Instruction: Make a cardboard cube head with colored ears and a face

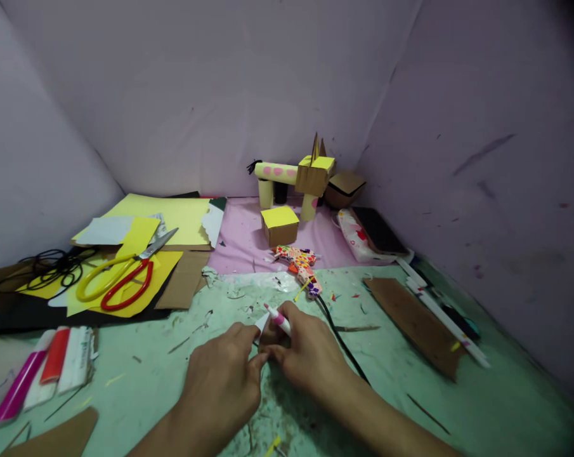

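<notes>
My right hand [310, 349] grips a white and pink marker [279, 319], its pink end pointing up and away from me. Close beside it, my left hand [224, 371] is closed with thumb and forefinger at a small white piece of paper [262, 325]. Both thumbs almost meet, and most of the paper is hidden behind the fingers. Just beyond my hands lies a flower-patterned glue gun [303, 263] with a black cord. Farther back sits a small cardboard box with a yellow top [280, 218]. Behind that stands a yellow and cardboard animal figure with pink spots [277, 171].
Scissors [135, 270] with yellow and red handles rest on yellow paper at the left, near black cord [53, 266]. Several tubes [53, 362] lie front left. To the right are a brown cardboard strip [415, 324], white sticks [443, 314] and a phone [378, 230].
</notes>
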`<control>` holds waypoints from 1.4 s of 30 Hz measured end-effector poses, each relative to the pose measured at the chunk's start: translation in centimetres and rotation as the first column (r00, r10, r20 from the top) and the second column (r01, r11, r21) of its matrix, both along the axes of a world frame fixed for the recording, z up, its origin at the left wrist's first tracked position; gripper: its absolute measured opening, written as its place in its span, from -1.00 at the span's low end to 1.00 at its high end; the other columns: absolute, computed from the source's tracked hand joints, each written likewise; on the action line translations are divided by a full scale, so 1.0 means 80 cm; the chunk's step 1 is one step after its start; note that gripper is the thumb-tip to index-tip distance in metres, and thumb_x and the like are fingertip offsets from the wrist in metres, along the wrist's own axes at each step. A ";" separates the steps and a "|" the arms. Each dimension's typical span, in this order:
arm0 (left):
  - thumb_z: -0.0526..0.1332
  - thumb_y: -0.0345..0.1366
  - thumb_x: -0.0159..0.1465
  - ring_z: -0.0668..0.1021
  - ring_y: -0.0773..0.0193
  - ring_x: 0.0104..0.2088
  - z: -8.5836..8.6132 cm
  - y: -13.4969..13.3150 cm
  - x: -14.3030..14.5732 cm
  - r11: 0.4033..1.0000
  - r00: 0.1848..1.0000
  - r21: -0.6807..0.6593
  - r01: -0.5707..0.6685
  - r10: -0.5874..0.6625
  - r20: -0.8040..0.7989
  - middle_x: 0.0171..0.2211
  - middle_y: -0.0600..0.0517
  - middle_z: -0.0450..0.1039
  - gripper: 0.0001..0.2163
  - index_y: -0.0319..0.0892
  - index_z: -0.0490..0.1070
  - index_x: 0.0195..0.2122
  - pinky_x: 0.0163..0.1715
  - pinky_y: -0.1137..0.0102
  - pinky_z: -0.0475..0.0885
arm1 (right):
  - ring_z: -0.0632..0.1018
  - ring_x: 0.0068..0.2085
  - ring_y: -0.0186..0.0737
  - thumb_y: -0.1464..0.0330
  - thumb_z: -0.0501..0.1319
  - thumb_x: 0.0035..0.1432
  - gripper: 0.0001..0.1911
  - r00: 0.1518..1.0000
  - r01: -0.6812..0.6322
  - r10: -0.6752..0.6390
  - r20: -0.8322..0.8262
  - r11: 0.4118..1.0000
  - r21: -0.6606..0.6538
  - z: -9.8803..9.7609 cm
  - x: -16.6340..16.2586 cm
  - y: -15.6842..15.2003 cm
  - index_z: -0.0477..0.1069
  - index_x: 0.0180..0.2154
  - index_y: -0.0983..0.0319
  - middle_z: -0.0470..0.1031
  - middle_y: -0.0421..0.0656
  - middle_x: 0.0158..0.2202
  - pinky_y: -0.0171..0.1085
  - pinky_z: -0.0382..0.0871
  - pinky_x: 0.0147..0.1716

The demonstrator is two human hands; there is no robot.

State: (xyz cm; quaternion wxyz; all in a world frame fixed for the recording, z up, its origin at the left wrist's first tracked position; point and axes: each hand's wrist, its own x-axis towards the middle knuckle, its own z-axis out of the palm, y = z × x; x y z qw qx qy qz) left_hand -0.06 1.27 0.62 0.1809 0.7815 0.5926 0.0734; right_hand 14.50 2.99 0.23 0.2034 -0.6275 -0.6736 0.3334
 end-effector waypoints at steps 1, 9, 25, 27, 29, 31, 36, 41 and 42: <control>0.03 -0.36 0.22 0.55 0.01 -0.34 0.000 0.000 -0.001 1.000 1.000 -0.004 -0.008 0.008 0.017 -0.32 -0.06 0.50 -0.82 -0.13 0.40 -0.23 -0.41 0.24 0.33 | 0.49 -0.41 -0.19 0.54 0.26 -0.14 -0.77 0.998 0.016 -0.017 -0.059 1.000 -0.021 -0.002 0.000 0.000 0.30 -0.39 0.20 0.51 -0.21 -0.46 -0.34 0.14 -0.46; 0.15 -0.22 0.13 0.47 0.25 -0.49 0.014 0.001 0.001 0.937 0.767 -0.336 -0.099 0.287 0.574 -0.51 0.02 0.48 -0.82 -0.21 0.46 -0.44 -0.49 0.43 0.32 | 0.36 -0.57 -0.34 0.44 0.37 -0.20 -0.79 0.763 -0.013 -0.110 -0.637 0.983 -0.186 -0.008 0.014 0.005 0.32 -0.55 0.24 0.38 -0.28 -0.62 -0.36 0.19 -0.58; 0.23 -0.14 0.04 0.21 0.49 -0.80 -0.016 -0.002 0.003 0.752 0.206 -0.653 -0.093 0.656 0.726 -0.80 0.15 0.24 -0.75 -0.23 0.36 -0.60 -0.83 0.60 0.11 | 0.52 -0.37 -0.31 0.35 0.19 0.11 -0.80 0.227 -0.236 -0.500 -0.836 0.804 -0.545 0.011 0.026 0.009 0.47 -0.27 0.35 0.54 -0.01 -0.31 -0.42 0.28 -0.52; 0.22 -0.14 0.05 0.20 0.50 -0.82 -0.018 -0.003 0.004 0.755 0.225 -0.649 -0.097 0.652 0.724 -0.81 0.16 0.24 -0.75 -0.24 0.37 -0.60 -0.83 0.60 0.09 | 0.49 -0.45 -0.34 0.46 0.24 0.04 -0.75 0.251 -0.134 -0.462 -0.851 0.854 -0.503 0.013 0.026 0.006 0.45 -0.17 0.31 0.56 -0.05 -0.34 -0.44 0.25 -0.56; 0.20 -0.13 0.05 0.19 0.51 -0.83 -0.018 -0.005 0.004 0.759 0.243 -0.644 -0.095 0.645 0.724 -0.82 0.16 0.23 -0.74 -0.23 0.37 -0.60 -0.83 0.60 0.08 | 0.46 -0.51 -0.38 0.48 0.29 -0.02 -0.60 0.254 -0.022 -0.391 -0.884 0.912 -0.410 0.017 0.028 0.002 0.41 -0.06 0.23 0.58 -0.10 -0.35 -0.46 0.22 -0.61; 0.18 -0.12 0.04 0.17 0.51 -0.84 -0.018 -0.006 0.005 0.758 0.275 -0.645 -0.095 0.643 0.715 -0.84 0.17 0.21 -0.74 -0.22 0.36 -0.62 -0.83 0.59 0.06 | 0.46 -0.55 -0.40 0.43 0.31 -0.02 -0.60 0.239 0.033 -0.312 -0.920 0.949 -0.314 0.022 0.034 -0.001 0.43 -0.08 0.17 0.59 -0.13 -0.35 -0.46 0.23 -0.64; 0.13 -0.11 0.02 0.14 0.50 -0.86 -0.017 -0.006 0.007 0.751 0.374 -0.653 -0.097 0.636 0.675 -0.86 0.18 0.18 -0.75 -0.18 0.31 -0.65 -0.83 0.57 0.02 | 0.61 -0.33 -0.10 0.29 0.24 -0.04 -0.73 0.129 -0.040 -0.174 -0.976 0.983 -0.181 0.022 0.048 -0.005 0.50 -0.22 0.17 0.62 -0.07 -0.32 -0.15 0.49 -0.32; 0.08 -0.13 0.06 0.12 0.47 -0.83 -0.019 -0.010 0.010 0.780 0.457 -0.617 -0.104 0.588 0.668 -0.86 0.20 0.12 -0.75 -0.13 0.25 -0.67 -0.80 0.52 -0.01 | 0.54 -0.07 -0.06 0.36 0.36 -0.07 -0.63 0.352 0.169 -0.193 -0.916 0.976 -0.141 -0.007 0.034 -0.016 0.34 -0.18 0.06 0.58 -0.12 -0.15 -0.05 0.35 -0.06; 0.08 -0.14 0.07 0.12 0.46 -0.81 -0.018 -0.011 0.011 0.791 0.475 -0.604 -0.093 0.568 0.672 -0.85 0.20 0.10 -0.75 -0.12 0.23 -0.68 -0.79 0.51 0.00 | 0.53 -0.08 -0.08 0.37 0.37 -0.07 -0.60 0.396 0.173 -0.222 -0.891 0.971 -0.165 -0.013 0.030 -0.018 0.31 -0.17 0.05 0.55 -0.14 -0.13 -0.09 0.37 -0.09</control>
